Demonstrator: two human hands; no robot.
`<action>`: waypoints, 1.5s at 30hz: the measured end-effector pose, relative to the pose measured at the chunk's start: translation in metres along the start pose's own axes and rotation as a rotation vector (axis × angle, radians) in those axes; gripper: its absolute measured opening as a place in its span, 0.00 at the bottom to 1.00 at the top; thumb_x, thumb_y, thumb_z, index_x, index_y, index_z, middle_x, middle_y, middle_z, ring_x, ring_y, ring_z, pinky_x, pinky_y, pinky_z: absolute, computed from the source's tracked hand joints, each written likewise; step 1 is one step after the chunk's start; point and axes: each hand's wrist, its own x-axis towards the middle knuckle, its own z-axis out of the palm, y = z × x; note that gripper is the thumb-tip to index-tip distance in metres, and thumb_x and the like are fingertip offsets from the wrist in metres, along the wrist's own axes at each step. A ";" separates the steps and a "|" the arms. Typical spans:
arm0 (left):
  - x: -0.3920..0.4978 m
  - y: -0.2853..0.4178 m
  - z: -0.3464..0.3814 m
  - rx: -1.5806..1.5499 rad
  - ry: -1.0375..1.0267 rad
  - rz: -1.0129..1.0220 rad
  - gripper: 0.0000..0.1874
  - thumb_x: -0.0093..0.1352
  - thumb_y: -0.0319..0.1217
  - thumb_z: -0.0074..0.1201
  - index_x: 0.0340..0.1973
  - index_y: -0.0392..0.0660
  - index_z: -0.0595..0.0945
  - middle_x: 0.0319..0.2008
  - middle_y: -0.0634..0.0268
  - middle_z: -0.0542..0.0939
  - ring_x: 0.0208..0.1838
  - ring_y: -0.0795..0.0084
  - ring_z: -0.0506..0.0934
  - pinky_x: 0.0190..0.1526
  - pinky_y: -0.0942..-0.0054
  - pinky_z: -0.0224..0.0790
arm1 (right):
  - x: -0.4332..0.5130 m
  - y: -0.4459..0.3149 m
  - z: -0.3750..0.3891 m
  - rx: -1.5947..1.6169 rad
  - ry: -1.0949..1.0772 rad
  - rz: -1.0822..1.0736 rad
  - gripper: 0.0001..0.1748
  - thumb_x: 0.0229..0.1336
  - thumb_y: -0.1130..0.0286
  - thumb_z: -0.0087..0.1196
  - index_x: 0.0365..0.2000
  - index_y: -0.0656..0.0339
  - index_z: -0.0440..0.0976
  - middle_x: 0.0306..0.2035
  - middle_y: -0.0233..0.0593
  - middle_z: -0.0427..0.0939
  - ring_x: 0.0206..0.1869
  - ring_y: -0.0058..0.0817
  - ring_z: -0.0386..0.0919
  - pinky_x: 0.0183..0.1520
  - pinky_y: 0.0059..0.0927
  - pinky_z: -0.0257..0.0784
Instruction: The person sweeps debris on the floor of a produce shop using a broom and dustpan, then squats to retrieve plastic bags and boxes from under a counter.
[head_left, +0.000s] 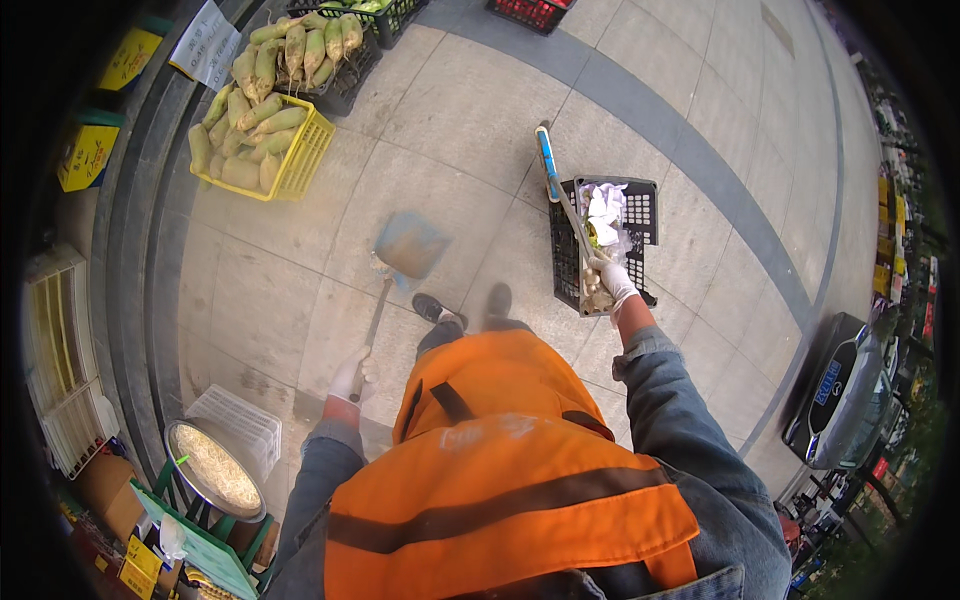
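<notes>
My left hand (355, 376), in a white glove, is closed round the handle of a long-handled blue dustpan (411, 245). The pan lies on the pavement in front of my feet, with brown dirt in it and small debris by its edge. My right hand (616, 281), also gloved, grips the pole of a blue-headed cleaning tool (548, 163), which may be a squeegee or mop. Its head is raised at the far left corner of a black plastic crate (640, 213). The pole crosses above this crate, which holds white paper, clear plastic and roundish pale items.
A yellow crate (309, 154) of long green radishes stands at the upper left, beside black crates of produce. Steps (133, 225) run along the left. A basin (217, 469) of pale shreds and a white crate (244, 424) are lower left. A parked car (844, 397) stands right.
</notes>
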 end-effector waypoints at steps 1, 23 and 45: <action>0.008 -0.002 0.011 0.023 0.025 -0.009 0.11 0.70 0.34 0.43 0.24 0.50 0.65 0.14 0.75 0.62 0.14 0.82 0.63 0.15 0.81 0.56 | 0.001 -0.003 -0.007 0.048 -0.007 0.032 0.24 0.60 0.72 0.44 0.56 0.43 0.56 0.19 0.31 0.64 0.14 0.18 0.61 0.14 0.20 0.57; 0.092 -0.015 0.117 -0.235 0.152 -0.020 0.10 0.69 0.29 0.44 0.24 0.44 0.66 0.13 0.71 0.64 0.13 0.78 0.63 0.12 0.80 0.59 | -0.046 0.013 -0.026 -0.600 -0.104 -0.046 0.36 0.56 0.75 0.44 0.64 0.60 0.46 0.16 0.33 0.70 0.11 0.19 0.65 0.15 0.21 0.61; 0.066 0.045 0.063 -0.499 0.001 -0.153 0.10 0.67 0.26 0.40 0.22 0.43 0.67 0.12 0.70 0.64 0.15 0.77 0.64 0.18 0.79 0.58 | -0.086 0.090 0.065 -0.628 -0.220 0.296 0.35 0.57 0.72 0.48 0.64 0.48 0.49 0.18 0.30 0.69 0.11 0.17 0.63 0.12 0.20 0.57</action>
